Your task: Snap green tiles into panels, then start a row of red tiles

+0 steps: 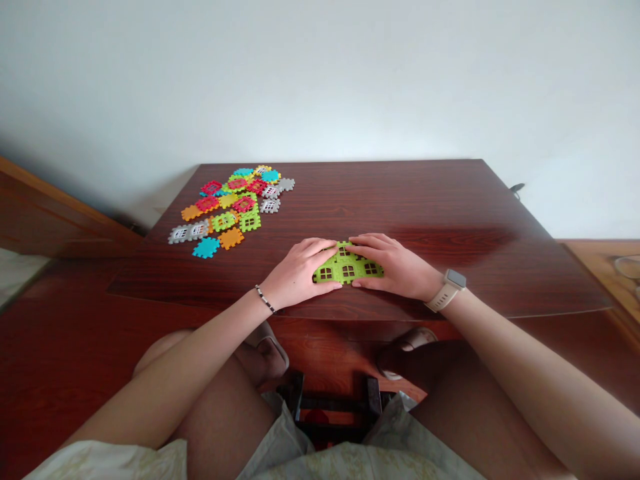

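A cluster of joined green window tiles [349,267] lies flat near the front edge of the dark wooden table [425,207]. My left hand [299,270] grips its left side, thumb along the near edge and fingers curled over the top. My right hand [395,265], with a watch on the wrist, presses on its right side, fingers laid over the tiles and thumb at the near edge. Both hands are closed on the green cluster.
A pile of several loose coloured interlocking tiles [233,207] in red, yellow, orange, grey, teal and green lies at the table's far left. A white wall rises behind. My knees and sandalled feet show below the table edge. Another wooden surface [600,267] stands at right.
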Demonstrator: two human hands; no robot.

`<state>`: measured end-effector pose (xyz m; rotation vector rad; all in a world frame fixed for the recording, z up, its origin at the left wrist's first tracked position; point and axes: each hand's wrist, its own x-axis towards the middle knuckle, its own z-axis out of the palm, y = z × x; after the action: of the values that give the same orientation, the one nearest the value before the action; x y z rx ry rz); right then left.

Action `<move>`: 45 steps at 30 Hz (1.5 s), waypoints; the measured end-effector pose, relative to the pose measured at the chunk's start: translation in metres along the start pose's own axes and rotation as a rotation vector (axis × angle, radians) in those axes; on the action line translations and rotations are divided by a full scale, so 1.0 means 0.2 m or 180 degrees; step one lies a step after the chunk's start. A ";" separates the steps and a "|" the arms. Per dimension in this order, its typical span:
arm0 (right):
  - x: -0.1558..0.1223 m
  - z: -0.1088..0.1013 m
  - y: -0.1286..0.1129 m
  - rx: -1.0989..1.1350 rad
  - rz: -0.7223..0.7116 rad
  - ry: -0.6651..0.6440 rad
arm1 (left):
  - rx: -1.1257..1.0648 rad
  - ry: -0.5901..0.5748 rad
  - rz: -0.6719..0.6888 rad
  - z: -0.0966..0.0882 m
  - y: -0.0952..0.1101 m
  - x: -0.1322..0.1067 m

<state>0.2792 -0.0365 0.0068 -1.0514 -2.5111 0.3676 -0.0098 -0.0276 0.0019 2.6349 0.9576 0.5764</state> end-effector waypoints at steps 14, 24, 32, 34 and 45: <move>0.00 0.01 -0.01 -0.0077 0.0053 0.0067 | 0.0098 0.0272 0.0021 0.02 -0.01 0.00; 0.00 0.01 -0.02 -0.0155 0.0070 0.0079 | 0.0127 0.0359 0.0041 0.03 -0.02 -0.01; 0.01 0.02 -0.04 -0.0271 0.0068 0.0064 | 0.0124 0.0433 0.0132 0.02 -0.02 0.00; 0.01 0.02 -0.04 -0.0288 0.0074 0.0067 | 0.0132 0.0448 0.0147 0.02 -0.02 0.00; 0.01 0.02 -0.04 -0.0265 0.0079 0.0103 | 0.0141 0.0446 0.0158 0.03 -0.02 0.00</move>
<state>0.2716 -0.0413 0.0056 -1.1120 -2.5058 0.2527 -0.0092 -0.0257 -0.0041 2.6937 0.9567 0.7690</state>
